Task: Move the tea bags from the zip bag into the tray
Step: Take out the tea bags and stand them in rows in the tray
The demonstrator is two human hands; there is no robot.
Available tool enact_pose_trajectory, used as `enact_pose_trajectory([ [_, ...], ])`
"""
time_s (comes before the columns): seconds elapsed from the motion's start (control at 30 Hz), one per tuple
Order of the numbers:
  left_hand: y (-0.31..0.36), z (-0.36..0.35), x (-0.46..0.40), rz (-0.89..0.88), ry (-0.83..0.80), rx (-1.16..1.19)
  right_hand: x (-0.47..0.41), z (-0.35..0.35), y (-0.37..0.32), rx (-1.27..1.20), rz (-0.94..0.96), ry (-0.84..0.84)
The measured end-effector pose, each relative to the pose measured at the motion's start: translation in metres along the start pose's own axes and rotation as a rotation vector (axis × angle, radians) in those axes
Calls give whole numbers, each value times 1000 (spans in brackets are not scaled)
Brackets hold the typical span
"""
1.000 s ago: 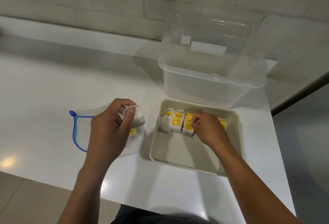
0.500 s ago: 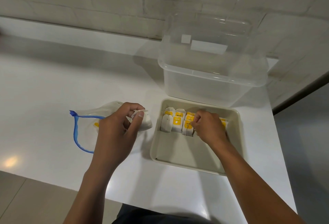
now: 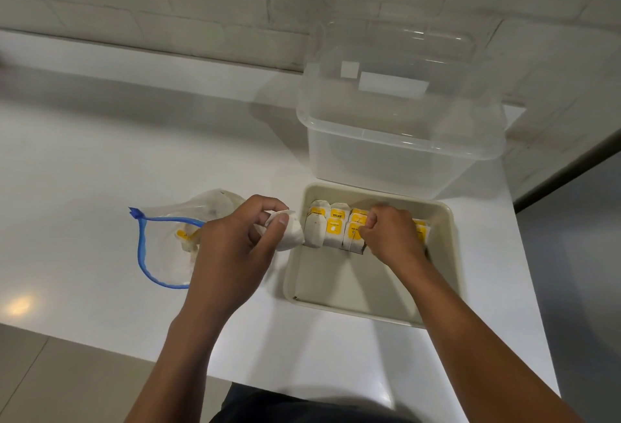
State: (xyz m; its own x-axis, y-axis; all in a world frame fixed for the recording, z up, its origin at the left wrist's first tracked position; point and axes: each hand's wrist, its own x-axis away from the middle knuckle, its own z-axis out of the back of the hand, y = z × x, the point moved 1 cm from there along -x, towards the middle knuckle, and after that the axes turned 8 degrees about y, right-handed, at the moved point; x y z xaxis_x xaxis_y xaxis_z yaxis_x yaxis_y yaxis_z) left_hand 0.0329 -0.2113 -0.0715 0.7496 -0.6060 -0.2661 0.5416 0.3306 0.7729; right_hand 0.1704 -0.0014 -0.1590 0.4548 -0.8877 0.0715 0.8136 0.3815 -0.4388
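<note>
A clear zip bag (image 3: 168, 247) with a blue zipper lies open on the white counter, with a yellow-tagged tea bag (image 3: 185, 235) inside it. My left hand (image 3: 235, 247) pinches a white tea bag (image 3: 291, 233) just left of the tray's left rim. The beige tray (image 3: 353, 288) holds a row of several tea bags (image 3: 331, 229) with yellow labels along its far side. My right hand (image 3: 389, 237) is curled inside the tray and grips the tea bags at the right part of that row, hiding some of them.
A large clear plastic container (image 3: 400, 150) stands right behind the tray, against the white brick wall. The counter's front edge runs below my arms, and its right edge lies just past the tray. Bare counter stretches to the left of the zip bag.
My left hand has carried its tea bag rightward from over the zip bag to the tray's left rim. My right hand has stayed on the row in the tray.
</note>
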Motion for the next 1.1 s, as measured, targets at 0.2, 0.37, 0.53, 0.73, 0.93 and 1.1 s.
enact_pose_trajectory([
  [0.2, 10, -9, -2, -27, -36, 0, 9, 18, 1, -78, -33, 52],
  [0.37, 20, -17, -8, -88, -95, 3, 38, 62, -22, -651, 72, -94],
  [0.53, 33, -26, -9, -124, -124, 64, 62, 89, -51, -761, 320, -302],
  [0.73, 36, -28, -8, -136, -175, 35, 62, 92, -46, -886, 302, -223],
  [0.93, 32, -30, -5, -136, -260, 53, 57, 115, -31, -917, 250, -143],
  [1.1, 31, -38, -2, -192, -307, 20, 55, 128, -9, -756, 178, -71],
])
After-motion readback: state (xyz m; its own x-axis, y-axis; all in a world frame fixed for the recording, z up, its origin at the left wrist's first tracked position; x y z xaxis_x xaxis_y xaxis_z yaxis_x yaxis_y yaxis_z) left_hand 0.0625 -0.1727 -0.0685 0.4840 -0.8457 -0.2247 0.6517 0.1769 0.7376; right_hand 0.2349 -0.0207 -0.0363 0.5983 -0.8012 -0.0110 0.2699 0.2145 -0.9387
